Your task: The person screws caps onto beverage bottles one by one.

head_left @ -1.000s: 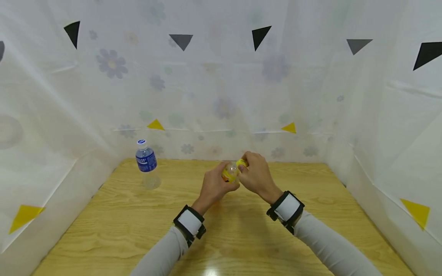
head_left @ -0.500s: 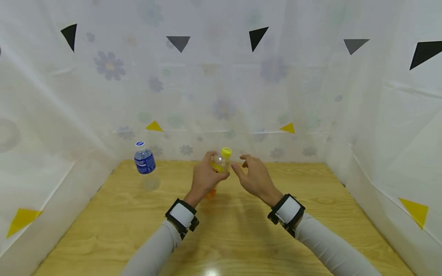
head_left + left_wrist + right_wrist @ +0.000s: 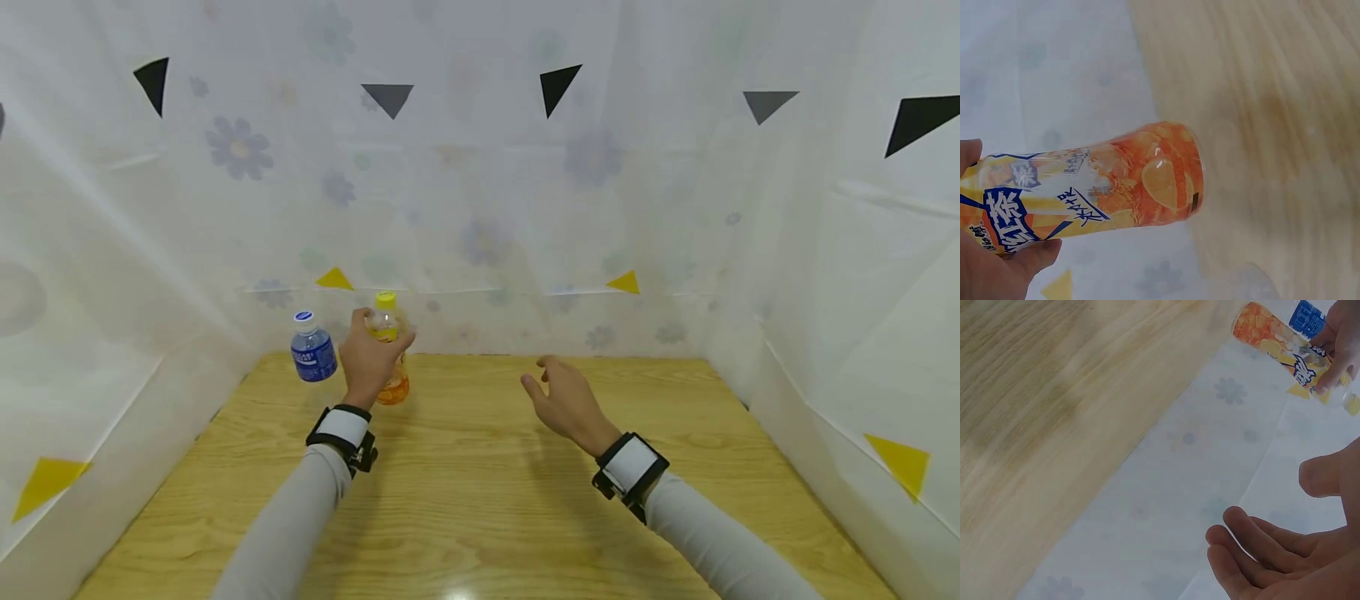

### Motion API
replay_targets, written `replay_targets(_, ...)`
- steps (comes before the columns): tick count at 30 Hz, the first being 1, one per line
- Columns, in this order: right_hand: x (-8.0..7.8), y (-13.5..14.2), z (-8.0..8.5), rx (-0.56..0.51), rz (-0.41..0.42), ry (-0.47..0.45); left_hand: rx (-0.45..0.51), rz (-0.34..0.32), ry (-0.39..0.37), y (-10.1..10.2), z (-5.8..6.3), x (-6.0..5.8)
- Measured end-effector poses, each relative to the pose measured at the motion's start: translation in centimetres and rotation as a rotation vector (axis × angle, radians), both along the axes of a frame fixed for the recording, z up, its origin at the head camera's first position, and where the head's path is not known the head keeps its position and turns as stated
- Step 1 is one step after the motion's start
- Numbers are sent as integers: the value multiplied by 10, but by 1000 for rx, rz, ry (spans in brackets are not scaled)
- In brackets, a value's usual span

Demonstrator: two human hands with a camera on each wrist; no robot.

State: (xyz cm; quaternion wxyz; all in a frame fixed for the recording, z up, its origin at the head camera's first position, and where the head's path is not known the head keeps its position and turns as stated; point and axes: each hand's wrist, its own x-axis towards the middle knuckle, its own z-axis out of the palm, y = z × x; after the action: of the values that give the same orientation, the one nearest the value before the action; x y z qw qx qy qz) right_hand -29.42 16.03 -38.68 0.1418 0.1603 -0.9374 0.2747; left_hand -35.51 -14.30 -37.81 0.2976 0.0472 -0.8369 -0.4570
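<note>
My left hand (image 3: 366,360) grips an iced tea bottle (image 3: 393,388) around its upper part, thumb on the right side. The bottle has a yellow cap (image 3: 386,300) and a yellow label with orange toward the base, and it stands roughly upright toward the back left. In the left wrist view its orange lower end (image 3: 1166,178) faces the wooden surface. Close to the left of that hand is a clear bottle with a blue label (image 3: 313,357) and a white cap; the wrist hides some of its lower part. My right hand (image 3: 568,402) hovers over the table with loosely bent fingers, holding nothing.
The wooden table (image 3: 465,517) ends at the back against a pale flowered curtain (image 3: 480,192). More curtain rises along both sides, marked with black, grey and yellow triangles.
The right hand has let go of the yellow cap and opened. The left hand has carried the iced tea bottle left, next to the blue-labelled bottle.
</note>
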Motion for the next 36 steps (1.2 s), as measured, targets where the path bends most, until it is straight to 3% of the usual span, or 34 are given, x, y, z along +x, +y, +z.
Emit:
replay_targets(10, 1, 1, -7, 15, -5, -44, -9, 51, -14, -21, -23, -4)
replay_targets(20, 1, 2, -10, 39, -9, -118, 28, -12, -86, -21, -20, -2)
replay_targets(31, 3, 4, -16, 32, -9, -176, -12, -8, -134, -27, -20, -2)
replay_targets(36, 4, 4, -16, 36, -7, -187, -8, -17, -115, -29, -16, -3)
